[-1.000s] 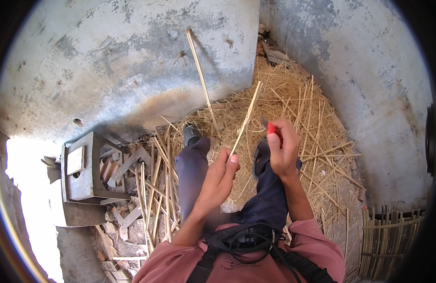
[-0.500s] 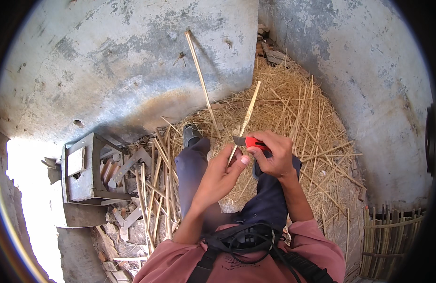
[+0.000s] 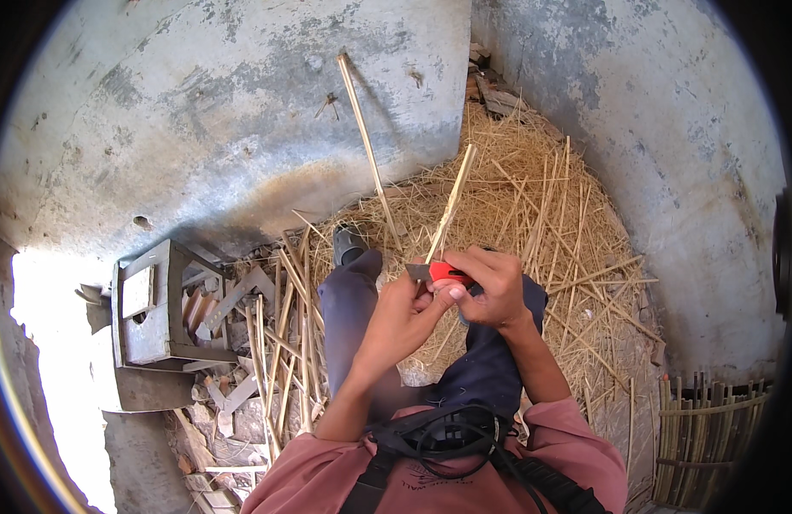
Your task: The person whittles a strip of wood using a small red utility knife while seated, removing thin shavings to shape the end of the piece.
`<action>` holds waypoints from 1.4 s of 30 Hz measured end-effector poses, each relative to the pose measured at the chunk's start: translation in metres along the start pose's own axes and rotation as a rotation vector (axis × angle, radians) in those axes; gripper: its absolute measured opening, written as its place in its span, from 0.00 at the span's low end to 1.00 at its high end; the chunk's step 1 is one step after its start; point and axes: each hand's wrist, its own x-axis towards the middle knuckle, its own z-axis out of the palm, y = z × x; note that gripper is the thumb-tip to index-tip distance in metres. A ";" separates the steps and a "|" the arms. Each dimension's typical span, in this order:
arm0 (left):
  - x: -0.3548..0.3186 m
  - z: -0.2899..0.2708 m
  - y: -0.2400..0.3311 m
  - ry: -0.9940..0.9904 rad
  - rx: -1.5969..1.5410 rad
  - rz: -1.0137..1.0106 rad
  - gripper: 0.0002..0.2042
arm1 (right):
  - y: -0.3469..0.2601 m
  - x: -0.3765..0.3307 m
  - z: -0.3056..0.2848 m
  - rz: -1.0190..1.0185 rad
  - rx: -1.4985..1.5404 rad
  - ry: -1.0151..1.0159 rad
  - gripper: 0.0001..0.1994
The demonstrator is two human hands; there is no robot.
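Observation:
A pale bamboo strip (image 3: 452, 201) slants up and away from my left hand (image 3: 402, 315), whose fingers are closed round its near end. My right hand (image 3: 497, 287) grips a red utility knife (image 3: 450, 273). The knife's dark blade lies across the strip, right beside my left fingers and thumb. My right thumb nearly touches my left thumb. The strip's lower end is hidden inside my left hand, and part of the knife's handle is hidden by my right fingers.
A long stick (image 3: 366, 141) leans on the worn wall (image 3: 242, 103) ahead. Straw-like shavings (image 3: 507, 188) cover the floor. Several bamboo strips (image 3: 284, 360) lie left of my legs, near a grey wooden box (image 3: 147, 317). A slatted bamboo piece (image 3: 713, 437) stands at the lower right.
My right hand and the knife have moved slightly down and left along the bamboo strip, toward my left hand. The blade is now closer to my left fingers.

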 end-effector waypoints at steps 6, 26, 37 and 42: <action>-0.002 0.000 0.009 0.041 0.033 0.009 0.13 | 0.000 -0.001 0.003 0.008 -0.017 0.021 0.18; 0.000 0.012 -0.003 0.169 0.090 0.019 0.14 | -0.004 -0.001 0.008 0.032 -0.140 0.107 0.16; -0.008 0.013 -0.011 0.183 0.197 -0.032 0.16 | 0.002 0.007 0.004 0.151 -0.103 0.161 0.12; -0.010 0.011 -0.004 0.190 0.188 -0.045 0.20 | 0.000 0.008 0.004 0.200 -0.025 0.111 0.12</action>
